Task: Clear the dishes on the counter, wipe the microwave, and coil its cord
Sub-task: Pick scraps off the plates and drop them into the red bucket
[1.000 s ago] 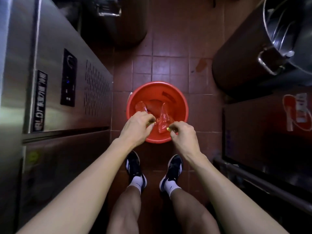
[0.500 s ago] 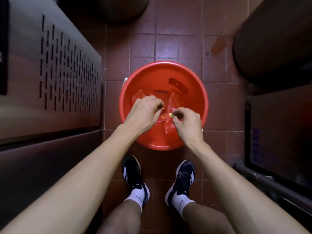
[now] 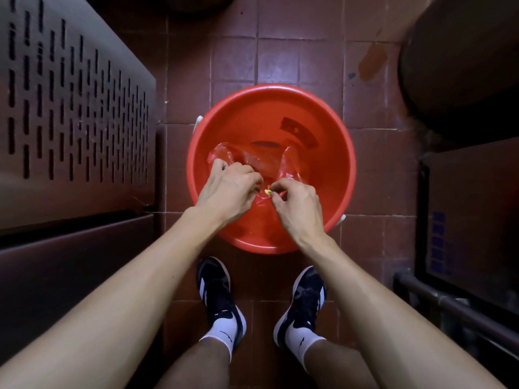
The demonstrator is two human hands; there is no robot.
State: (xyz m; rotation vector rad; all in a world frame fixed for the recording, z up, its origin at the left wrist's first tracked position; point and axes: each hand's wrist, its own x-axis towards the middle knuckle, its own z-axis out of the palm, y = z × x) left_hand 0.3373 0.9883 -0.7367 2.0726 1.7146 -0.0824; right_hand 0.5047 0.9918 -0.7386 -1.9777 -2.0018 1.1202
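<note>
A round, smooth red plastic bucket (image 3: 331, 153) stands on the floor (image 3: 233, 63) of square reddish-brown tiles with pale grout lines, just beyond the person's feet. A thin, clear, crinkled plastic bag (image 3: 288, 167) lies bunched inside it, glossy and tinted red by the bucket walls, with one corner rising to a soft peak right of centre.

Both hands reach down over the near half of the bucket. The left hand (image 3: 227, 189) has its fingers curled, gathering the film of the bag at its left side. The right hand (image 3: 297, 202) has thumb and forefinger closed in a pinch on the bag's film, where a small yellow scrap (image 3: 268, 192) shows between the two hands; what it is cannot be told.

A dark rectangular label (image 3: 299, 132) sits on the far inner wall of the bucket. To the left stands a brushed metal cabinet (image 3: 70, 113) with rows of narrow vertical vent slots. On the far right is the curved side of a large dark round pot (image 3: 460, 66), with a dark pipe (image 3: 455, 307) running along the near right. Black shoes (image 3: 216, 287) with white socks stand below the bucket.
</note>
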